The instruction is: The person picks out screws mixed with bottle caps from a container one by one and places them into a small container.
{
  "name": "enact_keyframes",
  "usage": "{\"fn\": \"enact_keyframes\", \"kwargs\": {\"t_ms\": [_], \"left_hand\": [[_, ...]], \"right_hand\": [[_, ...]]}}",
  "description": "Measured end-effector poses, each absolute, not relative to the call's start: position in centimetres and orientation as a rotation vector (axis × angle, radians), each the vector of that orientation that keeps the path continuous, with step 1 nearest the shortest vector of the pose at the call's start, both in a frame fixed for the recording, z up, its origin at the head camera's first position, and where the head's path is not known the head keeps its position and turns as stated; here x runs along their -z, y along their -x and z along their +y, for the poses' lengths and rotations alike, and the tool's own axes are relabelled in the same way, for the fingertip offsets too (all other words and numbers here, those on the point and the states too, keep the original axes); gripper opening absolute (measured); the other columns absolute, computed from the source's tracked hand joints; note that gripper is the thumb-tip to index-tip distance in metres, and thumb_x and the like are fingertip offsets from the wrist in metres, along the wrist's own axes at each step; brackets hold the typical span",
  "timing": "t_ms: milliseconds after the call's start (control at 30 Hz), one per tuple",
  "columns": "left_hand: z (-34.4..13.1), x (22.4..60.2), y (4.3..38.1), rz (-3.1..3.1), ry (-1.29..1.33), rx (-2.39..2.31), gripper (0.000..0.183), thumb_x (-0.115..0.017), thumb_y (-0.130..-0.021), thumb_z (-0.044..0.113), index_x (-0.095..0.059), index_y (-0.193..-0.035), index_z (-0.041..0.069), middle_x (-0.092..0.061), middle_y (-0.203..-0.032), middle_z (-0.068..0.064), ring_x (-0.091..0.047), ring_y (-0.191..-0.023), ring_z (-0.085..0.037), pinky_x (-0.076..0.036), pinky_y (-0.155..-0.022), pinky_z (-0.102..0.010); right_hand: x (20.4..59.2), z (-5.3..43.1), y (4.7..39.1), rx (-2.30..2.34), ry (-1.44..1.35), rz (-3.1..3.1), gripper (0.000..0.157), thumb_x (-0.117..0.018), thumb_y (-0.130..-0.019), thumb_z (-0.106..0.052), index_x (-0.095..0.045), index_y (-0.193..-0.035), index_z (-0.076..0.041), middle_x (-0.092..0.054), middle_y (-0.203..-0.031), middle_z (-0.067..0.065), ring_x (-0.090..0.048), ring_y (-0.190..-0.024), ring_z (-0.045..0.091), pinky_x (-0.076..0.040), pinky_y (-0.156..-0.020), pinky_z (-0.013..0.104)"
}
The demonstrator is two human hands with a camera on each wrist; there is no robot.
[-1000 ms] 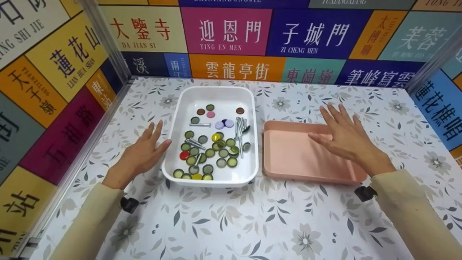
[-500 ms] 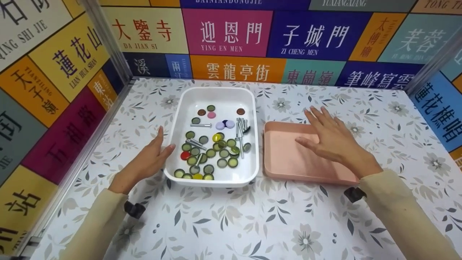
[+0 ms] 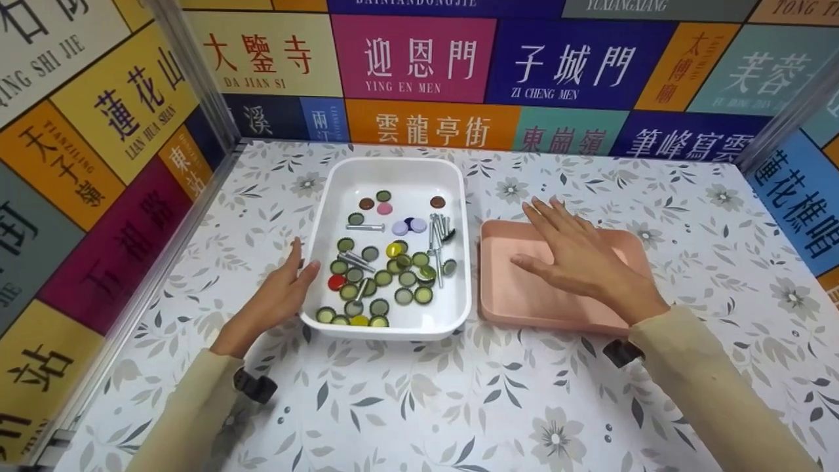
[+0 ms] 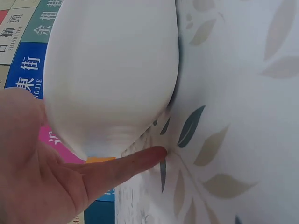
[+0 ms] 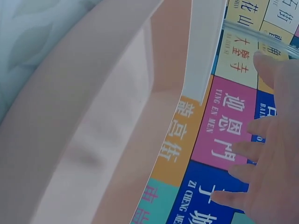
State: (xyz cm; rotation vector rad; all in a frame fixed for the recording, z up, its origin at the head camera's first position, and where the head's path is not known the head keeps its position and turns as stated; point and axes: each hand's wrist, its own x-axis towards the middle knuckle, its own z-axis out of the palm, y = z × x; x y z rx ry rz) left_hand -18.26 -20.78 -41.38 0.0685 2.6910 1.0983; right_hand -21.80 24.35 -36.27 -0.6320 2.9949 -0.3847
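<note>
A white tray (image 3: 328, 190) holds many bottle caps (image 3: 406, 278), several bolts (image 3: 366, 227) and a few coloured discs (image 3: 400, 227). My left hand (image 3: 272, 288) is beside the tray's left wall, fingers extended and thumb near the rim; in the left wrist view the tray's outer wall (image 4: 112, 70) is right by the thumb and fingers. Over the pink tray (image 3: 508, 282) my right hand (image 3: 577, 255) hovers palm down, fingers spread, holding nothing. Nothing lies on the part of the pink tray's floor that shows; the hand and forearm hide its right part.
The two trays stand side by side on a flower-patterned tabletop (image 3: 419, 406), a narrow gap between them. Coloured panels with lettering (image 3: 413, 59) wall in the back and both sides. Each wrist wears a dark camera mount (image 3: 623, 353).
My right hand has moved left over the pink tray, from its right side towards its middle. The left hand has come in slightly right, closer to the white tray's edge.
</note>
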Motion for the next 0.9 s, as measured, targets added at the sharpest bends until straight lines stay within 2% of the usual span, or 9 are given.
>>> {"fn": "enact_keyframes", "kwargs": {"t_ms": [233, 400, 567, 767, 900], "left_hand": [[-20.6, 41.8, 18.0, 2.709, -0.135, -1.205, 0.062, -0.027, -0.111, 0.032, -0.004, -0.161, 0.004, -0.024, -0.162, -0.026, -0.041, -0.142, -0.045, -0.029, -0.119, -0.056], [-20.5, 42.1, 18.1, 2.74, -0.162, -1.23, 0.058, -0.027, -0.111, 0.023, -0.008, -0.16, 0.001, -0.023, -0.163, -0.025, -0.033, -0.147, -0.043, -0.024, -0.122, -0.054], [-20.4, 42.3, 18.0, 2.753, -0.166, -1.259, 0.056, -0.027, -0.11, 0.02, -0.012, -0.161, 0.003, -0.027, -0.161, -0.026, -0.036, -0.144, -0.044, -0.027, -0.121, -0.054], [-20.1, 42.4, 17.9, 2.766, -0.133, -1.275, 0.054, -0.027, -0.109, 0.017, -0.016, -0.161, 0.007, -0.034, -0.159, -0.026, -0.041, -0.142, -0.043, -0.03, -0.119, -0.054], [-20.0, 42.4, 18.0, 2.771, -0.103, -1.244, 0.055, -0.025, -0.108, 0.018, -0.016, -0.162, 0.009, -0.033, -0.16, -0.023, -0.039, -0.145, -0.041, -0.027, -0.121, -0.054]], "right_hand": [[36.3, 23.1, 22.0, 0.421, 0.709, 2.939, 0.087, -0.047, -0.098, -0.062, -0.012, -0.162, -0.014, -0.009, -0.17, 0.009, -0.01, -0.157, 0.036, -0.014, -0.124, 0.058], [36.5, 22.1, 22.2, 0.4, 0.733, 2.937, 0.084, -0.05, -0.099, -0.059, -0.016, -0.162, -0.014, -0.012, -0.17, 0.009, -0.012, -0.157, 0.035, -0.016, -0.124, 0.057], [36.4, 21.3, 22.4, 0.388, 0.787, 2.917, 0.085, -0.051, -0.099, -0.058, -0.019, -0.161, -0.01, -0.015, -0.169, 0.012, -0.013, -0.156, 0.035, -0.017, -0.124, 0.056], [36.0, 20.2, 22.8, 0.483, 0.827, 2.891, 0.083, -0.06, -0.097, -0.051, -0.026, -0.159, -0.009, -0.021, -0.168, 0.013, -0.016, -0.155, 0.037, -0.016, -0.124, 0.056], [35.6, 19.4, 23.0, 0.549, 0.855, 2.847, 0.081, -0.063, -0.096, -0.047, -0.027, -0.159, -0.01, -0.022, -0.167, 0.013, -0.016, -0.155, 0.037, -0.015, -0.125, 0.056]]}}
